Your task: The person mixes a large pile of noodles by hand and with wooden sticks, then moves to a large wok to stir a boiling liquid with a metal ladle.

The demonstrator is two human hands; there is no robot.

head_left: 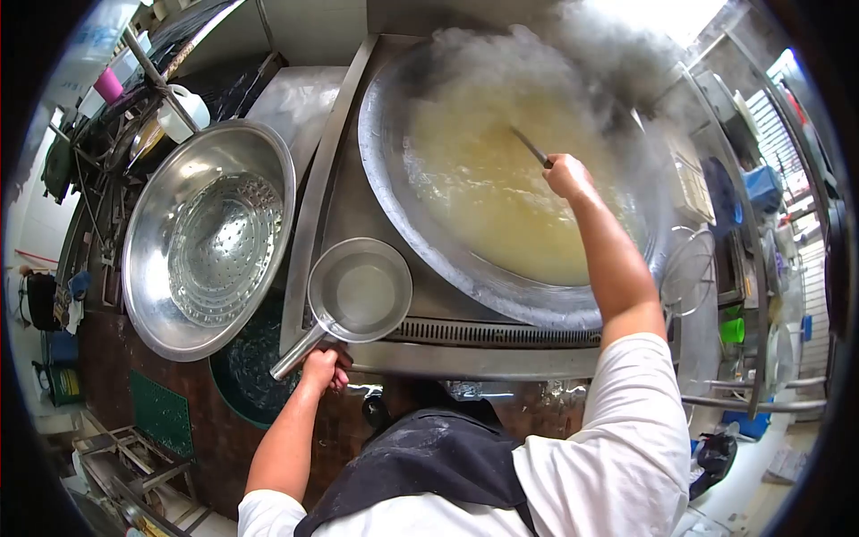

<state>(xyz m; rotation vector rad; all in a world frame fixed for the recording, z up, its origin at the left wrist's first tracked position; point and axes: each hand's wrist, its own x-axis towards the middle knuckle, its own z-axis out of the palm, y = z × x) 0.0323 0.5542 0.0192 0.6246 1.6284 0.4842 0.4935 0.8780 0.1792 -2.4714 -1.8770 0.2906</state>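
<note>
My right hand (569, 175) is wrapped around the handle of a long utensil (531, 148), whose far end is hidden in cloudy yellowish liquid (501, 215). The liquid steams inside a huge wok (465, 268) set into the steel stove. At the stove's front edge, my left hand (324, 369) has its fingers curled, close to the metal handle of a saucepan (361, 291). What those fingers grip, if anything, cannot be made out. The saucepan sits level on the stove top and contains some pale liquid.
A large steel basin (143, 259) with a perforated colander (224, 228) in it stands to the left, above a dark green tub (255, 385) of water. Right of the wok hangs a wire strainer (689, 273). Steam (617, 54) blurs the wok's back rim.
</note>
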